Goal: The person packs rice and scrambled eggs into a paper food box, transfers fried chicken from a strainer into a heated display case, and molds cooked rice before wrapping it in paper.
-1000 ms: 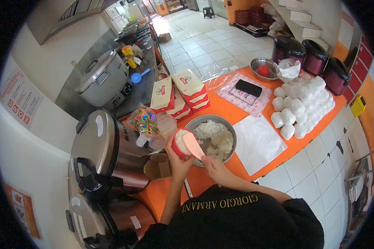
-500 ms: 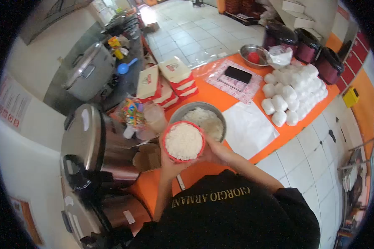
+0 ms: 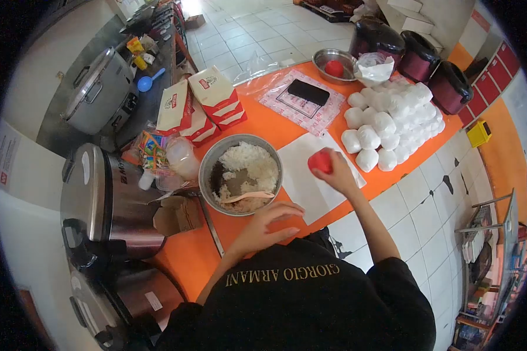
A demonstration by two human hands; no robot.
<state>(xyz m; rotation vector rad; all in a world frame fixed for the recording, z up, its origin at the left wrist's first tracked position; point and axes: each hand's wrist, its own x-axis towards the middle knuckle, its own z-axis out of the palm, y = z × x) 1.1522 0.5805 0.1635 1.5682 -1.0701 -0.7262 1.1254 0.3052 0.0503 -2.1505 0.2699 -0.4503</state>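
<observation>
My right hand is wrapped round a small red bowl above the sheet of white paper. The bowl looks turned over, and its inside is hidden. With fingers apart and nothing in them, my left hand hovers just in front of a metal basin. White rice covers part of the basin's bottom, where a pale rice paddle lies near the front rim.
Many white wrapped bundles are piled on the orange table, right of the paper. A phone lies on pink printed sheets. Food boxes are stacked behind the basin. Large rice cookers stand at left.
The rice-filled red bowl has gone from both hands above the basin to my right hand alone, over the paper, and been tipped over. My left hand has let go.
</observation>
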